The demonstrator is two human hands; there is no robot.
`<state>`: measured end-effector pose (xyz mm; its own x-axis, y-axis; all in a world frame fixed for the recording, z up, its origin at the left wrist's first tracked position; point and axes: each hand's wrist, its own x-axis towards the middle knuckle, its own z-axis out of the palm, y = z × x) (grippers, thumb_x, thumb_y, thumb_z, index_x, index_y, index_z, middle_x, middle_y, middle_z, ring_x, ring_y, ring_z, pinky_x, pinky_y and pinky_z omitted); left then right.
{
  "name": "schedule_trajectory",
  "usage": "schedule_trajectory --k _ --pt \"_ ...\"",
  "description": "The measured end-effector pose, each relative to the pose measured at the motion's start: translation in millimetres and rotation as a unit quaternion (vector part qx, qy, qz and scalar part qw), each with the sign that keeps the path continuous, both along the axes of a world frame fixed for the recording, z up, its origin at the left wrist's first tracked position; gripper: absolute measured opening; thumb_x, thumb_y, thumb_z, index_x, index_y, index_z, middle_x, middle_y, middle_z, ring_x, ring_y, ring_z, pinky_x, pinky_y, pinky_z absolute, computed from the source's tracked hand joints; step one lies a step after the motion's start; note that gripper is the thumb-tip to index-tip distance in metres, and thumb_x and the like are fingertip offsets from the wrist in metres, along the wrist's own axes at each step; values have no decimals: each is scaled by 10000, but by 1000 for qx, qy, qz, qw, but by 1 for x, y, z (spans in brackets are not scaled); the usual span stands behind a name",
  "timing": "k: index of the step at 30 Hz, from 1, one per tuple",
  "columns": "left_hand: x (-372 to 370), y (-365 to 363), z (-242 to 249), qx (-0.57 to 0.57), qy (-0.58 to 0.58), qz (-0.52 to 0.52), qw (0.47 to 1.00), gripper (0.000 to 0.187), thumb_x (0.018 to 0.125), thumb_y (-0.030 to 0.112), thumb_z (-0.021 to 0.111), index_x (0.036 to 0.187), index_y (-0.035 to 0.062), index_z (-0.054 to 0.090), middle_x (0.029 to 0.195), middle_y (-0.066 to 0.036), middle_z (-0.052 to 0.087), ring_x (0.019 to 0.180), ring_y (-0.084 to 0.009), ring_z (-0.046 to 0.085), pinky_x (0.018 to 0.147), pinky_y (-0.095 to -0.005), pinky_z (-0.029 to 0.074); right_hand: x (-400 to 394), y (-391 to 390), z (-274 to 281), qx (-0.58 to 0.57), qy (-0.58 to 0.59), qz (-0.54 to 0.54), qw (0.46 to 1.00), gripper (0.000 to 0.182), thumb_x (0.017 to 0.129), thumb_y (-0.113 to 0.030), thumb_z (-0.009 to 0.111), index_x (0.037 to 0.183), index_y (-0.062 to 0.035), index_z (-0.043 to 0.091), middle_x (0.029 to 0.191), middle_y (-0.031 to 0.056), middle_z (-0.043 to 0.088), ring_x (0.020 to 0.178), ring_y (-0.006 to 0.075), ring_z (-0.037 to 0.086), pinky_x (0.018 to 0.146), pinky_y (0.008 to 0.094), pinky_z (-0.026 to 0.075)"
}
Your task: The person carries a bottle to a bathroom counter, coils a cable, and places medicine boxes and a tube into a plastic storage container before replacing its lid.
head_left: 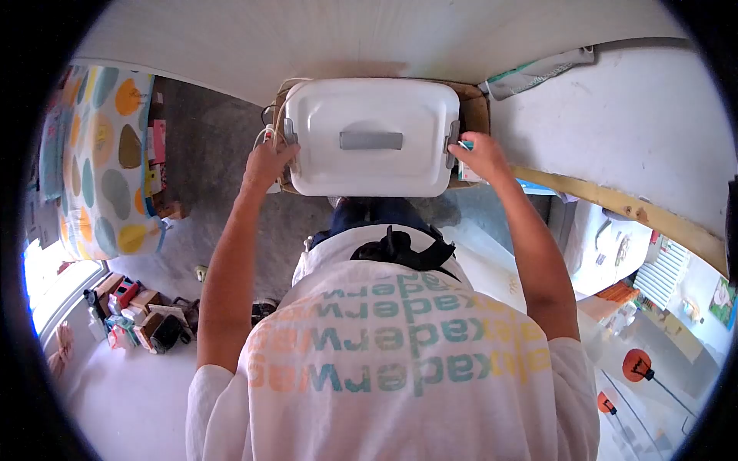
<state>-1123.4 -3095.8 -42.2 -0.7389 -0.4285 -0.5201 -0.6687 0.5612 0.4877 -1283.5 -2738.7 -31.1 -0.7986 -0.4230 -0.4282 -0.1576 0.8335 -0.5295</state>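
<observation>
A white lidded storage box (373,169) with a grey handle (370,140) on its lid sits before my body, above a brown cardboard box (475,115). At the lid's left side my left hand (270,163) is closed round the grey latch (290,132), its thumb on the edge. On the opposite side my right hand (480,156) is closed on the other grey latch (452,144). A pale cable (278,104) runs beside the left latch. Small cartons partly show under my right hand.
A pale wall (369,38) rises behind the box. To the left stand a dotted cloth cover (111,161) and, lower, a pile of small boxes and bags (146,315). A white surface with a wooden edge (623,201) is at the right.
</observation>
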Motion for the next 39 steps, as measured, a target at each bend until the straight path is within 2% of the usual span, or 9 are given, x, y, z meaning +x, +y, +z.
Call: schedule_trajectory --k 8,11,14,17,21,24,30,35,39 --pt "7 -5 -10 -31 87 -63 994 354 748 356 535 793 7 577 661 -175 597 680 -328 599 642 -410 448 -8 1 1 9 -57 18 998 473 686 -395 628 949 -3 597 865 210 598 817 328 583 722 386 449" --pt "14 -7 -23 -112 40 -3 993 306 750 312 514 736 12 571 607 -144 582 615 -286 597 600 -388 448 -3 3 -1 5 -9 15 1000 483 688 -399 630 969 -8 591 887 214 594 836 318 581 735 382 446" --pt "21 -16 -45 66 38 127 989 299 752 300 504 691 12 557 548 -99 546 533 -215 568 539 -349 433 0 -1 10 6 -11 -3 1000 483 690 -403 629 974 -14 591 902 211 593 847 318 579 741 382 446" --pt "28 -28 -78 91 78 141 983 279 755 283 500 688 18 555 522 -60 515 491 -155 528 498 -312 407 4 2 7 17 29 4 999 471 699 -380 636 997 -20 583 906 167 606 818 283 588 723 348 445" --pt "27 -22 -65 146 71 167 972 274 761 276 509 684 16 550 515 -54 514 460 -154 518 469 -304 399 11 -1 9 39 59 3 998 474 693 -390 639 980 -16 589 904 164 608 816 284 589 718 349 448" --pt "27 -18 -61 124 82 164 975 285 768 278 502 682 10 543 509 -61 513 450 -155 519 461 -306 398 12 -3 7 -16 46 -55 997 474 673 -411 639 940 -21 604 873 192 605 816 320 585 715 380 451" --pt "27 -17 -60 90 76 135 984 289 763 301 498 758 22 573 561 -98 554 516 -188 569 515 -321 425 7 -16 7 59 42 -37 997 491 645 -427 641 910 -16 605 856 188 608 813 328 585 716 386 452" --pt "30 -20 -76 17 83 127 988 294 762 319 497 824 43 578 636 -139 576 619 -243 594 588 -348 435 1 -10 -1 20 39 -14 999 433 642 -392 635 867 -22 612 800 192 608 776 338 587 703 391 458" --pt "24 -10 -53 16 60 144 988 289 759 320 503 831 50 576 634 -130 574 616 -239 592 588 -348 436 -2 -4 0 64 39 -2 997 394 640 -328 610 898 -30 618 805 198 606 774 340 586 709 394 459"
